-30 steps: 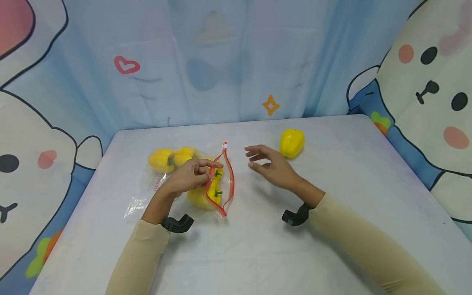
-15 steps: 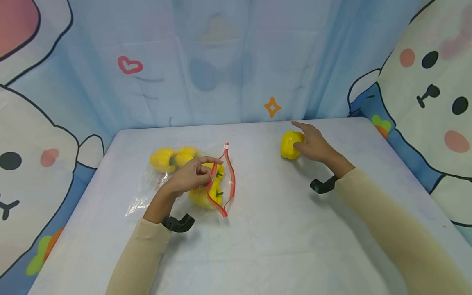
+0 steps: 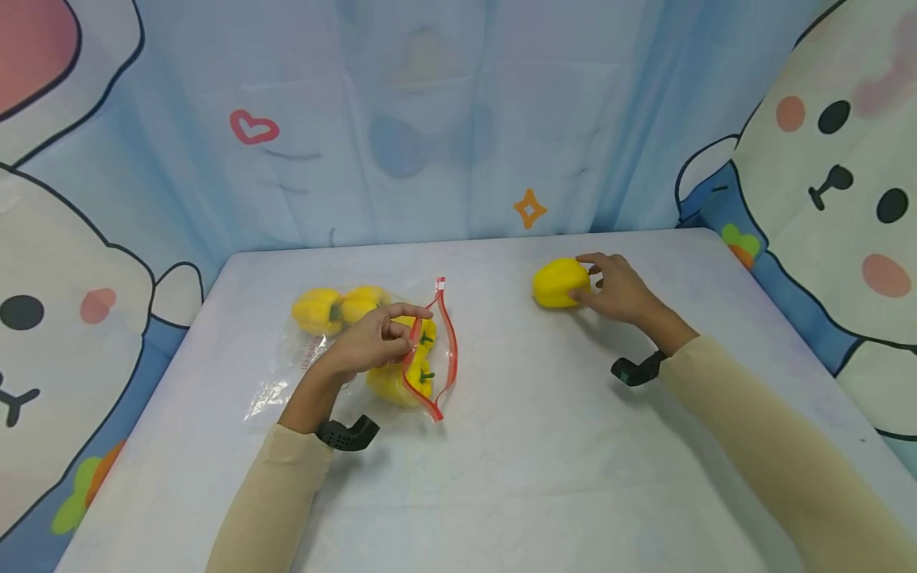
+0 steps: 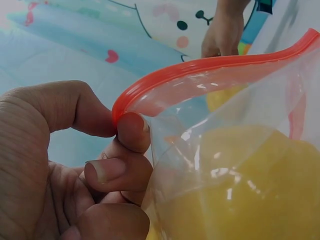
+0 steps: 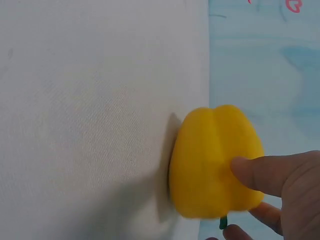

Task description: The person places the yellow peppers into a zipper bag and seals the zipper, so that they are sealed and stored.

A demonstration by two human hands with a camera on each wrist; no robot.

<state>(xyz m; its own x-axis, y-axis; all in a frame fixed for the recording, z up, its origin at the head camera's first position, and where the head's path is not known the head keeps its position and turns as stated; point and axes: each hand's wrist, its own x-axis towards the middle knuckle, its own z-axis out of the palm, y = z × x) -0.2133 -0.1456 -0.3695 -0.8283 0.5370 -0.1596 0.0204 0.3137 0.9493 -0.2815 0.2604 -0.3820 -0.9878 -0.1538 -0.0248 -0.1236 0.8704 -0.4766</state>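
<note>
My left hand (image 3: 365, 342) pinches the red zip edge of a clear zip bag (image 3: 453, 358) between thumb and index finger, and the bag's mouth gapes toward the right. Several yellow bell peppers (image 3: 318, 310) lie inside the bag, partly hidden by that hand. At the back right, my right hand (image 3: 619, 293) grips a single yellow bell pepper (image 3: 559, 283) from its right side. In the right wrist view the thumb (image 5: 265, 172) presses on the side of this pepper (image 5: 210, 165), and the other fingers curl in around its green-stemmed end.
A white cloth (image 3: 501, 477) covers the table, whose far edge runs just behind the single pepper. Blue curtains (image 3: 430, 159) with cartoon figures hang close behind and at both sides. A black camera band (image 3: 347, 434) sits on the left wrist, another band (image 3: 637, 370) on the right.
My right hand has moved right from near the bag to the single pepper and taken hold of it. The pepper has turned and shifted slightly left. The left hand and bag stay put.
</note>
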